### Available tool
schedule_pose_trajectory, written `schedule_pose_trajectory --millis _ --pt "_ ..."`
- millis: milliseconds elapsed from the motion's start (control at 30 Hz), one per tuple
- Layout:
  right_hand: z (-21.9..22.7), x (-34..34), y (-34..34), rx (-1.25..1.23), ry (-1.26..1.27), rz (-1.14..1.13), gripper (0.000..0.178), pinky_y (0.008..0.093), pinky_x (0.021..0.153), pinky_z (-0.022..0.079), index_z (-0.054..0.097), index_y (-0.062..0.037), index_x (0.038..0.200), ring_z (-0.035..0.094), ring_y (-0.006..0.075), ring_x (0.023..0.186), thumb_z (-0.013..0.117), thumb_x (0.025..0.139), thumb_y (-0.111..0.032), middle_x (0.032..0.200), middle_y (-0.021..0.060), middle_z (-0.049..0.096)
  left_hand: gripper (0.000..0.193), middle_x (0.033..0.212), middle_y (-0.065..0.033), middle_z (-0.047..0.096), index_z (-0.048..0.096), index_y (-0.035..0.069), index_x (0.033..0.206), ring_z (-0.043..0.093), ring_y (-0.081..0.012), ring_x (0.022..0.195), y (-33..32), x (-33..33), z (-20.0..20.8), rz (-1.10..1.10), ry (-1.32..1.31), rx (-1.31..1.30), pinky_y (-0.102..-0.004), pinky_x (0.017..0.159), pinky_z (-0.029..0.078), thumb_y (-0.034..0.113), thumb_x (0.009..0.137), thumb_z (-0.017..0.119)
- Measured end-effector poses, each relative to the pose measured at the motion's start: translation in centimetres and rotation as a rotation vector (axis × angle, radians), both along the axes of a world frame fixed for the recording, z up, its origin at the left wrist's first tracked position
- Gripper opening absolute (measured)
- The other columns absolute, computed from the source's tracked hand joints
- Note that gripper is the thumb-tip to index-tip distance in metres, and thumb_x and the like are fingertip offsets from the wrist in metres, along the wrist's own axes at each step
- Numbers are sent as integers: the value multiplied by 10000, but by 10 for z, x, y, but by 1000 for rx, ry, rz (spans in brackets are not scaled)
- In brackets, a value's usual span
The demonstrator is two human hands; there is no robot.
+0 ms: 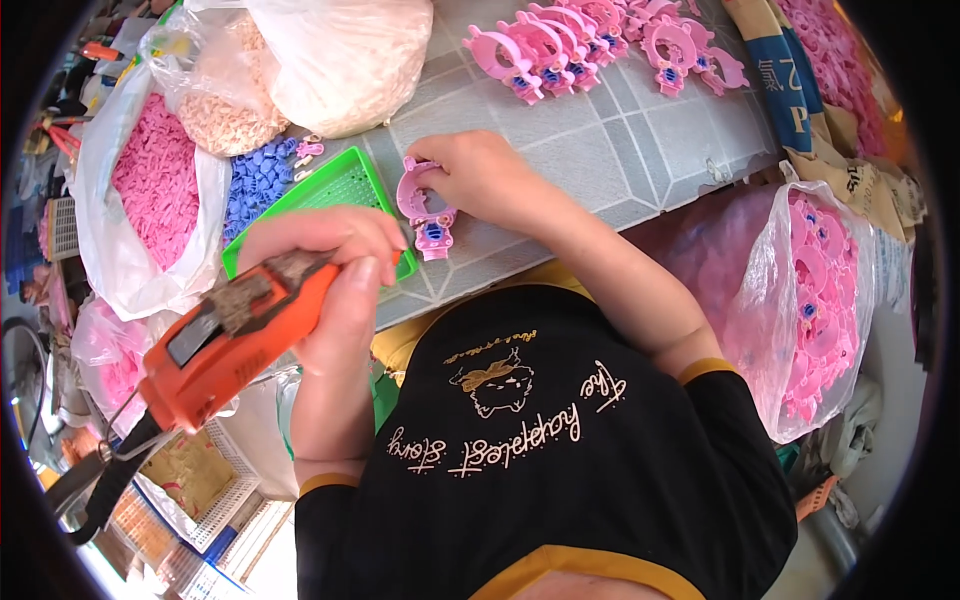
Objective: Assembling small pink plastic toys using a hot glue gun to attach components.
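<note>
My left hand is wrapped round an orange electric screwdriver. The driver's front end points toward a pink plastic part, which has an open ring and a lower piece with blue bits. That part rests on the grey tiled-pattern tabletop near its front edge. With its fingers on the ring, my right hand grips the part. The driver's tip is mostly hidden behind my left fingers, so contact with the part is unclear. A green tray lies just left of the part, partly behind my left hand.
Several similar pink parts stand at the back. Small blue pieces lie beside a white bag of pink pieces. Pale pieces fill a clear bag. At right hangs a clear bag of pink parts. A strap joins the driver's rear.
</note>
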State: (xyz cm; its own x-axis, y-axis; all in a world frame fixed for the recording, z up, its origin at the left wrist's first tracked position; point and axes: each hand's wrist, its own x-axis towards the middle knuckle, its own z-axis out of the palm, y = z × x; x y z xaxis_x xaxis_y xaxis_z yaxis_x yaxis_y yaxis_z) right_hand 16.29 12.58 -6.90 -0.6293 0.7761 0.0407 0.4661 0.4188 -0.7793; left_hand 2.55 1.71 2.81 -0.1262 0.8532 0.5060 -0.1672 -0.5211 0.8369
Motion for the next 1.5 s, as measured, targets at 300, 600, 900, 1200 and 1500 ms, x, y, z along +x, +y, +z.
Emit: schedule_pose_trajectory --millis 300,600,900,1200,1500 --pt "1 1 0 2 0 -2 238 451 776 514 705 -92 1021 661 375 844 624 821 -192 894 160 701 258 735 -93 569 490 15 1028 562 -192 623 13 6 -29 -131 -25 -43 -427 710 533 -90 814 589" --pt "1 0 -1 23 22 -12 217 470 736 507 699 -81 940 639 410 806 628 813 -241 839 189 681 223 733 -69 604 549 23 939 613 -118 687 24 0 -32 -228 238 -144 -246 641 507 -74 764 647" --pt "-10 -2 1 76 20 6 199 462 731 521 692 -82 934 648 394 808 640 812 -230 845 176 686 283 671 -51 506 517 17 1088 511 -166 592 9 17 -10 89 53 -65 -376 669 463 34 810 571" --pt "24 79 -13 -180 285 -186 252 402 785 527 650 -20 1061 678 334 880 582 837 -113 949 197 689 334 659 -54 445 474 5 1106 447 -149 628 4 -9 -13 247 -137 -117 -327 681 371 46 791 578" --pt "150 315 -107 349 203 -1330 293 250 722 486 579 -11 1186 598 100 835 608 898 -54 952 62 650 219 649 -17 391 471 -5 1054 394 -99 620 4 -11 -12 116 -81 -81 -278 708 332 -19 841 522"
